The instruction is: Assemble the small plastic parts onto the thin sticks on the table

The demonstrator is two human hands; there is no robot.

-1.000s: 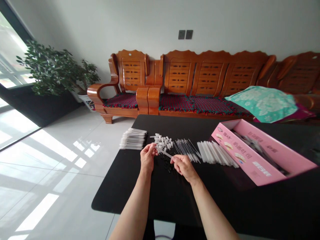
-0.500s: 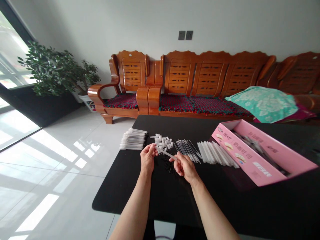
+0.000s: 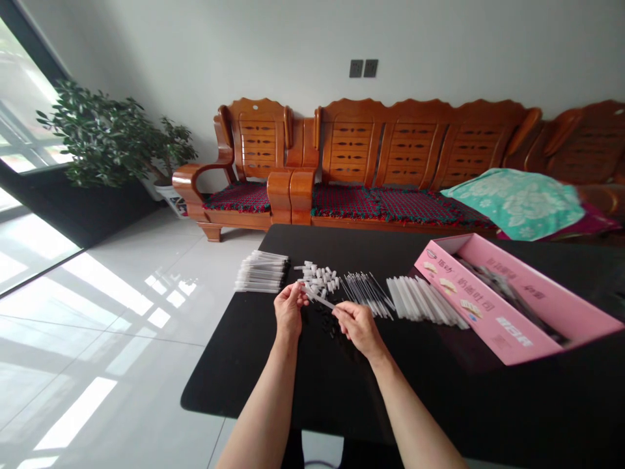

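Observation:
A translucent white pen barrel [image 3: 319, 298] is held slanted between both hands above the black table. My left hand [image 3: 290, 309] pinches its upper left end, and my right hand [image 3: 359, 326] grips the lower right end with the fingers closed. Small white plugs [image 3: 319, 277] lie in a loose heap just beyond my left hand. Black caps [image 3: 329, 324] are scattered beneath the barrel, partly hidden by the hands. Thin dark refills [image 3: 366, 293] lie in a row beyond my right hand, and more white barrels [image 3: 424, 301] lie to their right.
A stack of white pens with dark ends [image 3: 262, 271] lies near the table's left edge. To the right stands an open pink box [image 3: 478, 306] with dark items inside. The black table [image 3: 234, 365] has a wooden sofa [image 3: 351, 143] behind it.
My right hand has shifted slightly along the barrel, and its fingers have closed more around the end. My left hand stays almost where it was, still pinching.

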